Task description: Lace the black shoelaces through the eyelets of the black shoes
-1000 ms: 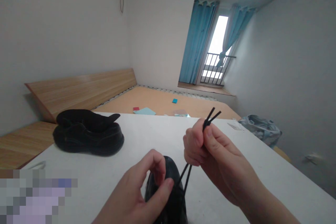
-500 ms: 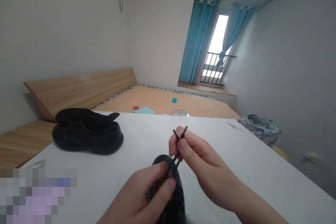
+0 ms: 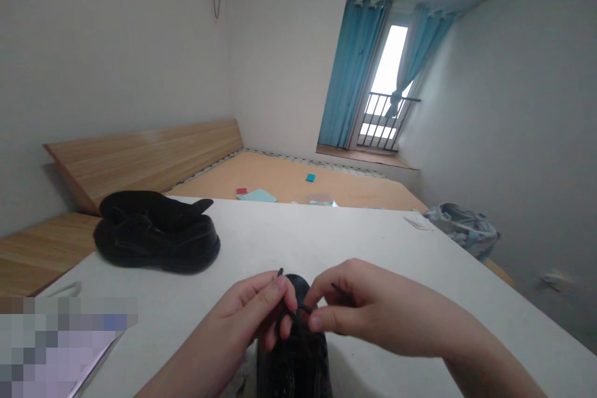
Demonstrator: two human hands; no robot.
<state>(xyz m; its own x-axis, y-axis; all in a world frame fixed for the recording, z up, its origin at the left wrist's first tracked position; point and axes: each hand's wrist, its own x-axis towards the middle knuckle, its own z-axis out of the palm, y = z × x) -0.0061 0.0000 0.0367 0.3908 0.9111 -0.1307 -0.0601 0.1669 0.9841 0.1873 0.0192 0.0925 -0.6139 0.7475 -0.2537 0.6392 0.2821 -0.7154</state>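
Black lace (image 3: 305,309) over black shoe (image 3: 295,370), low centre on white table (image 3: 261,230), shoe's long axis running away from person, lace crossing between the hands. Left hand (image 3: 242,317) pinches it on the left, right hand (image 3: 377,305) on the right, neither clearly nearer, fingertips close together

white table (image 3: 392,261), chunky black shoe (image 3: 158,239) at left, laced black shoe (image 3: 296,376) at near side, flat pale item (image 3: 418,222) far right
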